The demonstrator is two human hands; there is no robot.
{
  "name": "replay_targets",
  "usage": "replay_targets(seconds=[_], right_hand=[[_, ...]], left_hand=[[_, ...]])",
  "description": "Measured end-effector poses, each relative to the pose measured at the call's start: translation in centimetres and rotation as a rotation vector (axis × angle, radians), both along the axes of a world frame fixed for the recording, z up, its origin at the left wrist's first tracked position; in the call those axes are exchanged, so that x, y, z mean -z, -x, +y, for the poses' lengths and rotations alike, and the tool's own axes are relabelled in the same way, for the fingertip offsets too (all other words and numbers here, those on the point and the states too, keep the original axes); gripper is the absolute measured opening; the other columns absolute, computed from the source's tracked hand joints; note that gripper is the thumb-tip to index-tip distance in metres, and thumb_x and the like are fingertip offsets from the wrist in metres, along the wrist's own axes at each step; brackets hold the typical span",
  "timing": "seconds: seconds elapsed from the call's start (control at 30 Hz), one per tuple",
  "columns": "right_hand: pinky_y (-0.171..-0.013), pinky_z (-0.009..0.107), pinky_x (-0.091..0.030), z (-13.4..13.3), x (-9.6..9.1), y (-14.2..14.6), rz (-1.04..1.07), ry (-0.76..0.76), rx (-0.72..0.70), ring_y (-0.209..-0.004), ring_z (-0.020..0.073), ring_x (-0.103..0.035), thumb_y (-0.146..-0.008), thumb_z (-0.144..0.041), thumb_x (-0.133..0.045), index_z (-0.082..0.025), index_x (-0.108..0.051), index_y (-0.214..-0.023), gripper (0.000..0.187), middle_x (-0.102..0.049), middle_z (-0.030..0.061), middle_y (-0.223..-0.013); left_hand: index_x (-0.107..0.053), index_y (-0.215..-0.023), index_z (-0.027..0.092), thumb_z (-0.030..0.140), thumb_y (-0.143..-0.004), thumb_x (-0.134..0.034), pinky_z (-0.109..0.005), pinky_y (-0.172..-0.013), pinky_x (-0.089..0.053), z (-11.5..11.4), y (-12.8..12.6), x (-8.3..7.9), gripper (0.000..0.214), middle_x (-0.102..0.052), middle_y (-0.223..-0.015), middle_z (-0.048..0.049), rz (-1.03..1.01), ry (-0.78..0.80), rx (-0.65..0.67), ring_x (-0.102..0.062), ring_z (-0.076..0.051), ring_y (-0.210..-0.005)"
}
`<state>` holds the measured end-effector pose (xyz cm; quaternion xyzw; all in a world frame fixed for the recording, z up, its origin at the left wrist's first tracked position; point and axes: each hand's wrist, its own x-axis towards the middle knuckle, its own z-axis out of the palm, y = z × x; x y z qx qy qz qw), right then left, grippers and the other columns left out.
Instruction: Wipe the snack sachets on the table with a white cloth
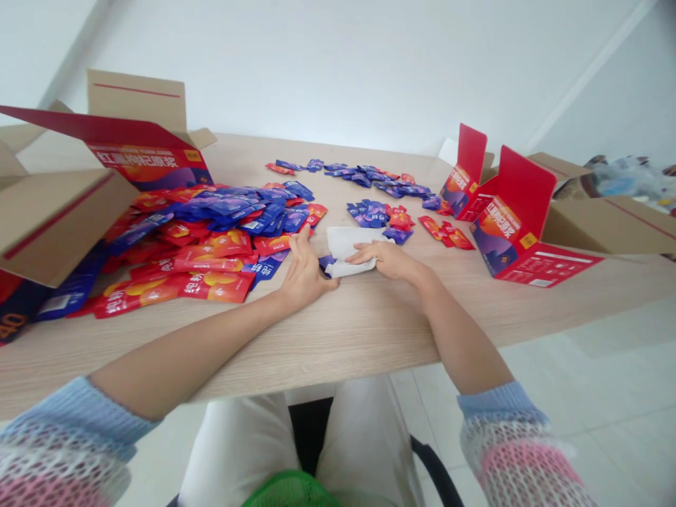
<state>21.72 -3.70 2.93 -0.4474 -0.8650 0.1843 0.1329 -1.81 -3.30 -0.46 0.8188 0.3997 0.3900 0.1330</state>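
A white folded card or paper tray point(346, 248) lies on the wooden table point(338, 331) in front of me. My right hand point(381, 258) rests on its right side with fingers curled over it, gripping it. My left hand point(305, 267) stands on edge against its left side, fingers together and stretched forward, touching the white piece and a blue sachet under it. A big heap of red and blue sachets point(211, 239) lies just left of my left hand.
Smaller scatters of sachets point(380, 215) lie ahead and at the back of the table. Open red cartons point(515, 225) stand at the right, another red carton point(142, 158) at the left. Brown cardboard boxes point(50, 218) flank both sides. A green basket point(290, 491) is on my lap.
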Motion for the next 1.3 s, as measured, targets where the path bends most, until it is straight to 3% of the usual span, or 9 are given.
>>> replay_targets(seconds=[0.1,0.23,0.4,0.57,0.67,0.8,1.0,1.17,1.3], right_hand=[[-0.109,0.039,-0.029,0.2,0.2,-1.4,-0.083,-0.081,0.151,-0.128,0.0173,-0.044,-0.068,0.004,-0.037,-0.036,-0.067,-0.111,0.065,-0.062,-0.0097,-0.120],[-0.105,0.040,-0.035,0.8,0.7,-2.9,-0.196,-0.184,0.341,-0.129,0.0196,-0.042,-0.073,0.002,-0.038,-0.035,-0.064,-0.116,0.062,-0.058,-0.0095,-0.126],[-0.107,0.040,-0.033,0.6,1.3,-1.9,-0.195,-0.174,0.452,-0.129,0.0196,-0.042,-0.073,0.001,-0.037,-0.031,-0.058,-0.125,0.064,-0.053,-0.0070,-0.132],[-0.112,0.053,-0.016,-1.2,1.1,3.1,-0.126,-0.131,0.214,-0.134,0.0219,-0.034,-0.074,-0.005,-0.042,-0.035,-0.040,-0.138,0.071,-0.041,-0.0072,-0.142],[-0.112,0.055,-0.010,-1.8,0.7,5.0,-0.064,-0.101,0.040,-0.137,0.0221,-0.029,-0.076,-0.009,-0.045,-0.035,-0.042,-0.137,0.066,-0.042,-0.0060,-0.142],[-0.113,0.055,-0.007,-1.8,0.2,4.6,0.066,-0.024,-0.089,-0.135,0.0211,-0.032,-0.078,-0.011,-0.045,-0.034,-0.051,-0.130,0.057,-0.050,-0.0045,-0.135],[-0.115,0.049,-0.011,-1.6,-0.5,2.7,0.156,0.051,-0.119,-0.129,0.0202,-0.042,-0.070,-0.007,-0.045,-0.034,-0.065,-0.114,0.055,-0.063,-0.0065,-0.120],[-0.115,0.045,-0.019,-1.2,-0.4,0.8,-0.065,-0.064,0.113,-0.123,0.0205,-0.050,-0.070,-0.008,-0.046,-0.035,-0.067,-0.112,0.054,-0.063,-0.0064,-0.119],[-0.113,0.051,-0.021,-0.8,0.4,-0.4,-0.232,-0.177,0.330,-0.126,0.0260,-0.045,-0.077,-0.014,-0.050,-0.035,-0.060,-0.123,0.051,-0.055,-0.0023,-0.130]], left_hand=[[-0.007,-0.141,0.007,0.032,-0.055,-0.076,-0.050,-0.104,-0.032,0.1,0.0,-0.2,0.113,-0.024,-0.138,-0.0224,-0.014,0.035,0.001,-0.026,-0.038,-0.130],[-0.012,-0.139,0.009,0.032,-0.058,-0.076,-0.043,-0.093,-0.043,0.2,0.3,-0.5,0.105,-0.050,-0.117,-0.0140,-0.008,0.177,0.051,-0.052,-0.029,-0.109],[-0.013,-0.139,0.012,0.032,-0.060,-0.077,-0.039,-0.089,-0.045,0.5,0.8,-0.6,0.104,-0.061,-0.099,-0.0065,0.009,0.181,0.092,-0.059,-0.025,-0.098],[-0.009,-0.141,0.010,0.035,-0.057,-0.079,-0.039,-0.083,-0.047,0.5,0.8,-0.6,0.113,-0.060,-0.102,-0.0095,0.003,0.208,0.071,-0.060,-0.027,-0.096],[-0.013,-0.140,0.010,0.036,-0.055,-0.080,-0.040,-0.085,-0.047,0.5,0.8,-0.8,0.112,-0.056,-0.112,-0.0132,0.012,0.208,0.056,-0.057,-0.031,-0.103],[-0.018,-0.138,0.010,0.035,-0.054,-0.080,-0.040,-0.085,-0.046,0.4,0.7,-0.9,0.108,-0.056,-0.111,-0.0129,0.036,0.215,0.039,-0.057,-0.031,-0.103],[-0.018,-0.137,0.011,0.032,-0.055,-0.079,-0.040,-0.089,-0.043,0.6,0.8,-0.3,0.104,-0.059,-0.103,-0.0090,0.035,0.152,0.075,-0.057,-0.029,-0.102],[-0.021,-0.137,0.013,0.035,-0.056,-0.078,-0.041,-0.088,-0.044,0.5,1.0,-0.1,0.102,-0.059,-0.103,-0.0087,0.031,0.150,0.072,-0.057,-0.029,-0.102],[-0.023,-0.135,0.010,0.036,-0.058,-0.077,-0.042,-0.092,-0.042,0.3,0.9,-0.4,0.097,-0.059,-0.102,-0.0097,0.047,0.129,0.080,-0.055,-0.030,-0.105]])
